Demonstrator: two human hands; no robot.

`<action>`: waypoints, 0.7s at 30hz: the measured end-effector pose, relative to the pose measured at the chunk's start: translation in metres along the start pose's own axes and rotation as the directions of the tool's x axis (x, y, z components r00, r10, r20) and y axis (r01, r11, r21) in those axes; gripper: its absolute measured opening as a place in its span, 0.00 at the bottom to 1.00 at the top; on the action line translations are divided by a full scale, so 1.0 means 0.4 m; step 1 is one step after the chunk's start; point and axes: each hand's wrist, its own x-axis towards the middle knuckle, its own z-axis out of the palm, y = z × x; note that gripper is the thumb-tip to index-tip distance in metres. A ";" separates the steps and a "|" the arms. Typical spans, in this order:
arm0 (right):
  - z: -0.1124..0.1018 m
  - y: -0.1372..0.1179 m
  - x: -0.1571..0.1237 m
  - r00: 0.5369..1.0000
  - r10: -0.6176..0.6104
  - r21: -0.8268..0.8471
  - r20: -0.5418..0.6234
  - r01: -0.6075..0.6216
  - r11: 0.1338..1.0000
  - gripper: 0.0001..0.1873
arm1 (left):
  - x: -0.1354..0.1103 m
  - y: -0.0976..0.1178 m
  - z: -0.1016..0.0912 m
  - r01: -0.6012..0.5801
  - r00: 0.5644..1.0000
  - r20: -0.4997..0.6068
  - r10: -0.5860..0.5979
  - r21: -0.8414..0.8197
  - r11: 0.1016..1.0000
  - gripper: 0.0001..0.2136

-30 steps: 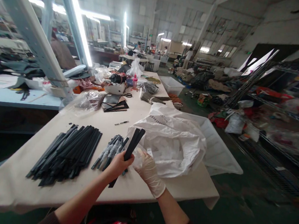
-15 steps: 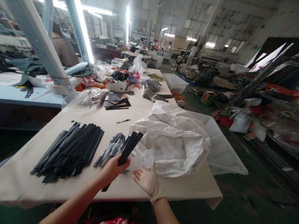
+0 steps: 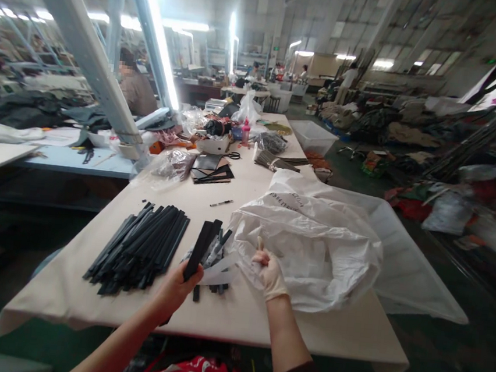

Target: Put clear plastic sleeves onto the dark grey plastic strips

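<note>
My left hand (image 3: 181, 282) is closed around a small bundle of flat black strips (image 3: 199, 245), held tilted above the table. A translucent strip of plastic film (image 3: 219, 270) stretches from beside this hand towards the right; its far end blends into the white bag. My right hand (image 3: 269, 273), in a pale glove with bare fingertips, has its fingers curled in and thumb up, in front of the large white bag (image 3: 310, 215). What it grips is hidden. Behind the left hand lie black bundles wrapped in clear film (image 3: 213, 251). A big pile of loose black strips (image 3: 139, 248) is further left.
On the cloth-covered table (image 3: 74, 304) are a pen (image 3: 221, 203), dark flat sheets (image 3: 212, 168), scissors (image 3: 233, 155) and a pink bottle (image 3: 245, 132). A translucent bin (image 3: 417, 255) stands at the right. A metal post (image 3: 81, 47) rises at the left; a co-worker (image 3: 137, 87) is behind it.
The view has swung left. My right hand has gone from open to curled and moved away from the left hand. The film strip now extends between them; the black strips remain in my left hand.
</note>
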 end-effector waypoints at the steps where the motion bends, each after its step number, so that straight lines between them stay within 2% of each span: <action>1: 0.007 -0.006 -0.001 1.000 -0.014 -0.038 0.002 0.014 0.999 0.07 | 0.006 0.007 -0.016 0.000 1.000 -0.013 0.000 0.014 1.000 0.11; 3: 0.017 -0.009 -0.003 0.999 -0.038 -0.166 0.009 0.039 0.985 0.05 | 0.024 0.024 -0.045 0.004 1.000 0.010 -0.005 0.030 1.000 0.10; 5: 0.023 -0.002 -0.008 0.998 -0.061 -0.310 0.025 0.065 0.948 0.08 | 0.045 0.043 -0.065 -0.002 0.998 0.071 0.000 0.027 1.000 0.09; 9: 0.033 0.018 -0.033 0.996 -0.033 -0.524 0.080 0.070 0.849 0.13 | 0.085 0.087 -0.079 -0.057 0.984 0.172 0.048 0.049 0.997 0.08; 11: 0.040 0.034 -0.055 0.994 0.076 -0.608 0.080 -0.012 0.794 0.18 | 0.096 0.115 -0.078 -0.116 0.975 0.201 0.098 0.081 0.990 0.08; 13: 0.049 0.058 -0.082 0.964 0.254 -0.642 0.075 -0.148 0.752 0.26 | 0.100 0.141 -0.074 -0.178 0.965 0.211 0.154 0.103 0.979 0.08; 16: 0.068 0.096 -0.130 0.842 0.516 -0.625 0.158 -0.319 0.712 0.37 | 0.098 0.163 -0.066 -0.242 0.952 0.223 0.211 0.124 0.962 0.09; 18: 0.085 0.113 -0.164 0.798 0.562 -0.634 0.217 -0.322 0.703 0.32 | 0.096 0.162 -0.057 -0.265 0.944 0.239 0.229 0.128 0.956 0.09; 21: 0.110 0.122 -0.217 0.829 0.514 -0.665 0.219 -0.258 0.701 0.17 | 0.094 0.144 -0.037 -0.247 0.945 0.239 0.225 0.064 0.967 0.08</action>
